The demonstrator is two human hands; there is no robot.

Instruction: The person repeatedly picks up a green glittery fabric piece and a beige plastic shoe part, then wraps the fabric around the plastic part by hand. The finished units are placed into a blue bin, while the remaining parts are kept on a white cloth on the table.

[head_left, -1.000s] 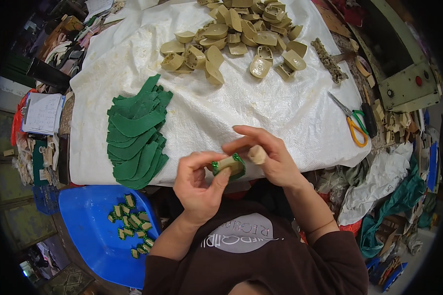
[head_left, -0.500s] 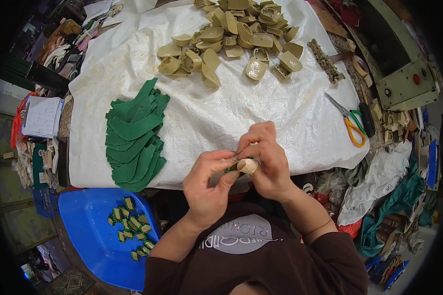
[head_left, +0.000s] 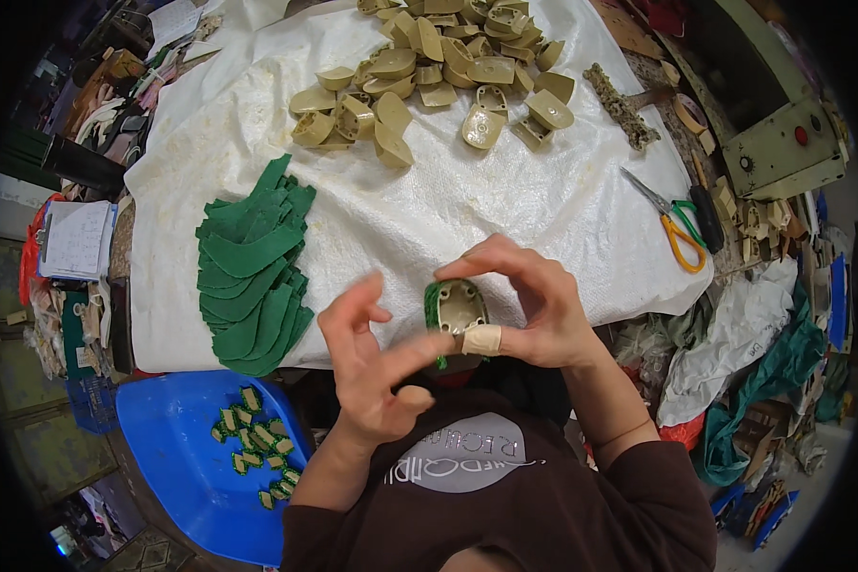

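Observation:
My right hand (head_left: 543, 310) grips a tan plastic shoe heel (head_left: 460, 307) between its thumb and fingers, above the table's near edge. The heel's hollow side with small holes faces up, and green material wraps its sides. Beige tape (head_left: 482, 339) covers the right thumb's tip. My left hand (head_left: 367, 367) is beside the heel with its fingers apart, slightly blurred; its index finger reaches to the heel's near edge, and whether it touches is unclear. Left of the hands lies an overlapping stack of green curved strips (head_left: 255, 276). Many bare tan heels (head_left: 448, 67) are heaped at the far side.
A white sheet (head_left: 372, 219) covers the table. Scissors (head_left: 672, 224) with orange and green handles lie at its right edge, near a crusted stick (head_left: 622, 107). At lower left, a blue tub (head_left: 176, 458) holds several green-edged tan pieces (head_left: 255, 439). A grey-green machine (head_left: 782, 157) stands at right.
My left hand has let go of the heel and moved left, its fingers spreading. My right hand still holds the heel, now turned so its hollow side shows. The view has shifted slightly.

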